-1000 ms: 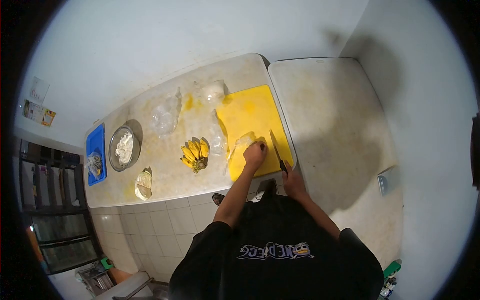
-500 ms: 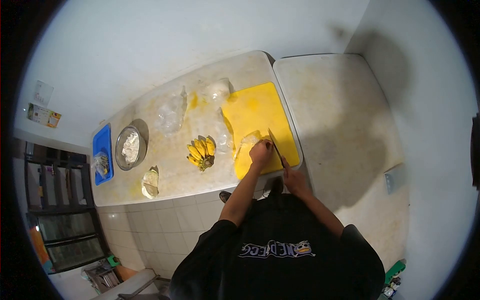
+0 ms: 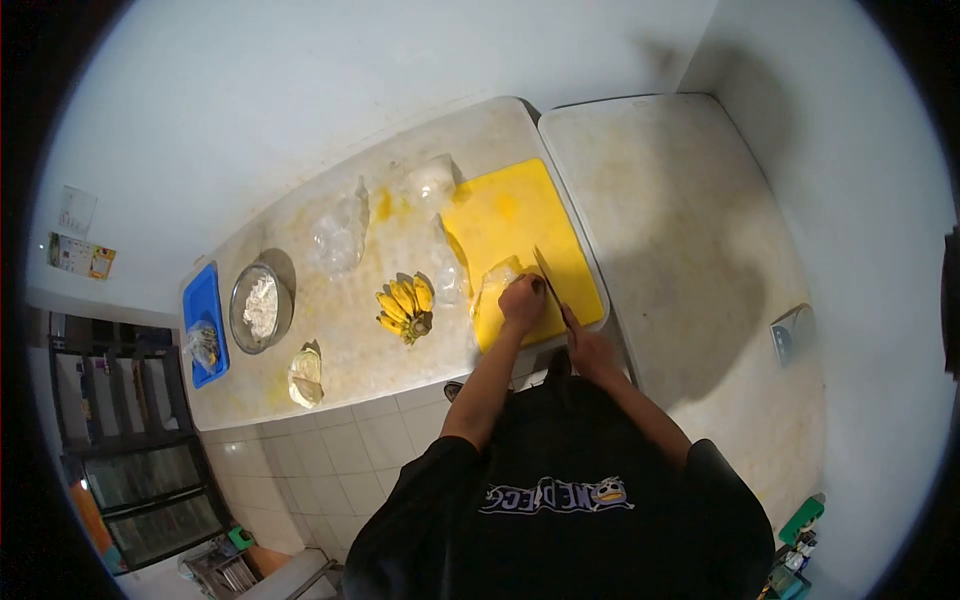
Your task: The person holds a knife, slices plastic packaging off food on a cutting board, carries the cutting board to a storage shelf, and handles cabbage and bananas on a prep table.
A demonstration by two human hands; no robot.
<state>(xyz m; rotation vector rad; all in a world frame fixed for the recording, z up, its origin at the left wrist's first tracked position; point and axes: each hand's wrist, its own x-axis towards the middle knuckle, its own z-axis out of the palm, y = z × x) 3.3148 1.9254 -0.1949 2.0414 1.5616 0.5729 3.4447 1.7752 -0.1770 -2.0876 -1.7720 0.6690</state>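
Slicing step seemingly in hand, right of frame centre. Right hand [image 3: 594,353] wrapped round handle of knife [image 3: 551,281]; blade just right of left hand [image 3: 522,301]. Left hand curled over yellow cutting board [image 3: 508,205]; grip contents hidden, cannot tell. Pale crumpled film [image 3: 494,278] just left of it. Next stroke calls for left fingers tucked clear.
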